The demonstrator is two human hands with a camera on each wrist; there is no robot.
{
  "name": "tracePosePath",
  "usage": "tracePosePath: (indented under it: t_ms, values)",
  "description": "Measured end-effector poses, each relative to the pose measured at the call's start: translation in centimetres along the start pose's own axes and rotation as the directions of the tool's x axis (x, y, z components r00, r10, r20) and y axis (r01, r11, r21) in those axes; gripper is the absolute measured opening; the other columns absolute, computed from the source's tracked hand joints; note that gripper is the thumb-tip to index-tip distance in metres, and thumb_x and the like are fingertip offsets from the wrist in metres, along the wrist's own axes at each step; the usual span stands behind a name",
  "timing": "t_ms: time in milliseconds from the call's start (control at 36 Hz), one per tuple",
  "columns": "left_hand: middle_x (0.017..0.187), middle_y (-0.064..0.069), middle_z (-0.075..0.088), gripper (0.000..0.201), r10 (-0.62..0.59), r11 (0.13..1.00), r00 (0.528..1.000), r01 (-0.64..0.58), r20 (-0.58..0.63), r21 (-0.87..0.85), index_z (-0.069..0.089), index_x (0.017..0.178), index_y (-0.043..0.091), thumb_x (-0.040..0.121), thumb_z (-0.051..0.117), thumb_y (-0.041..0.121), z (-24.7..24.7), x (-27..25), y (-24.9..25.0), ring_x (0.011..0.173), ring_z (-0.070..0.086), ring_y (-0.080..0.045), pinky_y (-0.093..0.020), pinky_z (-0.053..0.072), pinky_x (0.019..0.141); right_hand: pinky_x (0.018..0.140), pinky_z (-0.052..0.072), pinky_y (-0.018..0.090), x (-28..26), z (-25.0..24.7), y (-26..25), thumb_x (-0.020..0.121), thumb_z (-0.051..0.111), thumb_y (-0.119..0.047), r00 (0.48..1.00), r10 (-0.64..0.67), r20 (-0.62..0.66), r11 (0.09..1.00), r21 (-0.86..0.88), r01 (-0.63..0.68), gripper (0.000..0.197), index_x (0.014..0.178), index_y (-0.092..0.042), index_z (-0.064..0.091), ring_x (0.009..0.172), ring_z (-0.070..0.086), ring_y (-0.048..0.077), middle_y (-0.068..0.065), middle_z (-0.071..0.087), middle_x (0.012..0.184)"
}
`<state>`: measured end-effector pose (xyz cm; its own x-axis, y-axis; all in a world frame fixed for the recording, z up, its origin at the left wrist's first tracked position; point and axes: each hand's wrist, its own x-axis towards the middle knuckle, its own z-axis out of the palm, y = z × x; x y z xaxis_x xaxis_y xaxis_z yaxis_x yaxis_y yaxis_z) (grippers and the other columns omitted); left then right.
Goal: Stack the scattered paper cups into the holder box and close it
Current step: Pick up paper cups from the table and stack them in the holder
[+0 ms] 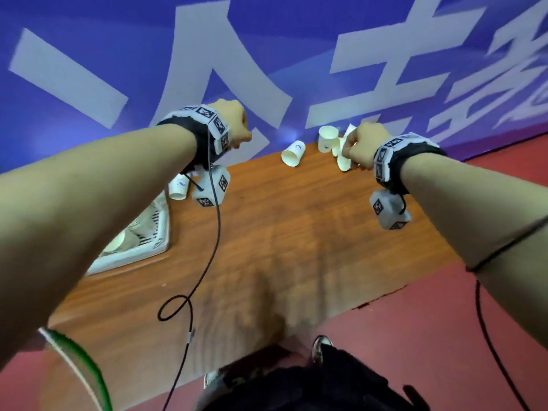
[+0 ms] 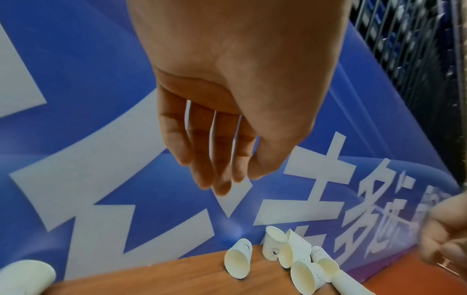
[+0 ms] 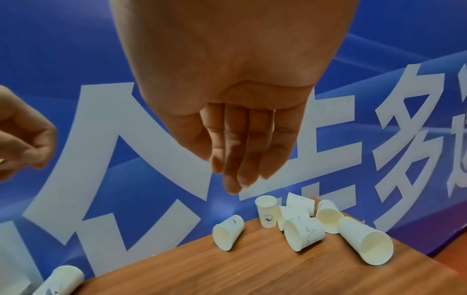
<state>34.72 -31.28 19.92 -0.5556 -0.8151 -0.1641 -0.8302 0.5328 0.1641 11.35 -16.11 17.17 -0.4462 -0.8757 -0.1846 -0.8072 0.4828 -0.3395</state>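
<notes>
Head view: both hands, left point(image 1: 234, 120) and right point(image 1: 363, 145), are hanging empty above the table point(image 1: 296, 232); the box point(image 1: 142, 238) is lying open at left, cups point(image 1: 293, 154) scattered at the far edge. Left wrist: fingers point(image 2: 202, 151) are hanging relaxed, holding nothing. Right wrist: fingers point(image 3: 242, 151) are hanging straight together above the cups point(image 3: 303, 232).
</notes>
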Motion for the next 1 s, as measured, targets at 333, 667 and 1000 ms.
tracePosePath:
  t_ms: [333, 667, 1000]
  values:
    - [0.07, -0.008, 0.074, 0.019, -0.012, 1.0, 0.991, 0.011, 0.132, 0.006, 0.074, 0.079, 0.007, 0.079, 0.062, 0.022, 4.6, 6.7, 13.8, 0.061, 0.069, -0.025, -0.035, 0.058, 0.071, 0.073, 0.058, 0.038, 4.8, -5.7, 16.0, 0.081, 0.054, -0.01, 0.993, 0.117, 0.008, 0.992, 0.042, -0.117, 0.023, 0.084, 0.002, 0.073, 0.079, 0.071, 0.035, 0.015, 0.073, 0.075]
    - [0.074, -0.011, 0.065, 0.014, 0.166, 0.967, 0.959, -0.204, 0.232, 0.153, 0.064, 0.082, 0.008, 0.082, 0.062, 0.022, 9.7, 17.5, 20.0, 0.064, 0.055, -0.028, -0.027, 0.04, 0.052, 0.074, 0.061, 0.041, 10.2, -4.0, 25.8, 0.083, 0.053, -0.011, 0.96, 0.261, 0.1, 0.965, -0.025, -0.26, 0.021, 0.082, -0.01, 0.074, 0.068, 0.068, 0.031, 0.013, 0.073, 0.077]
    - [0.089, -0.01, 0.068, 0.02, 0.32, 0.901, 0.899, -0.386, 0.298, 0.197, 0.07, 0.094, 0.014, 0.083, 0.058, 0.026, 15.8, 28.6, 29.0, 0.084, 0.064, -0.033, -0.036, 0.052, 0.07, 0.076, 0.046, 0.034, 16.8, 3.5, 32.3, 0.087, 0.057, -0.02, 0.969, 0.191, 0.156, 0.981, 0.003, -0.194, 0.041, 0.128, -0.019, 0.056, 0.102, 0.06, 0.037, 0.017, 0.064, 0.114]
